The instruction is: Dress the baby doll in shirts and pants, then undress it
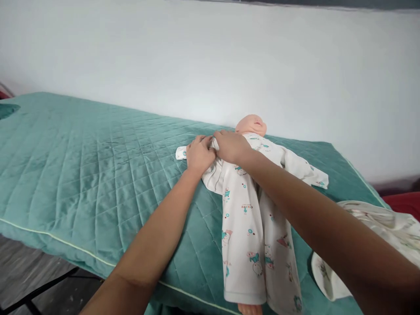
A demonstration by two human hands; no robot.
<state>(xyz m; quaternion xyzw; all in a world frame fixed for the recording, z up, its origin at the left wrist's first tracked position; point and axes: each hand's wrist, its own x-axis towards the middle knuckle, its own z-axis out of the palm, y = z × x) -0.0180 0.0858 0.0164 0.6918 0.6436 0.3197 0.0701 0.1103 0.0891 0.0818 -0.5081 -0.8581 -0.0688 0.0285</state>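
Doll (252,125) lies on its back on the green quilted cover (124,175), just right of the view's centre: head toward 2 o'clock, legs running to 5 o'clock, dressed in a white printed outfit (244,218). Both hands work at the same shoulder and arm of the doll. Left hand (201,153) rests over the sleeve, its cuff (181,153) showing at 9 o'clock from that hand; right hand (232,146) lies just beside it, at 3 o'clock. Grip: fingers of both hands bent onto the cloth; whether either is pinching it cannot be told, undersides hidden. The other sleeve (308,173) extends toward 3 o'clock, untouched. Loose white cloth (390,223) lies near 4 o'clock. Handling estimate: outfit probably light, soft, stretchy, easily creased; doll probably firmer, modest in weight, smooth where bare. Suggested hold: 1 hand steadying the arm through the sleeve, 1 taking fabric by shoulder or cuff, without hard pulls at the seams.
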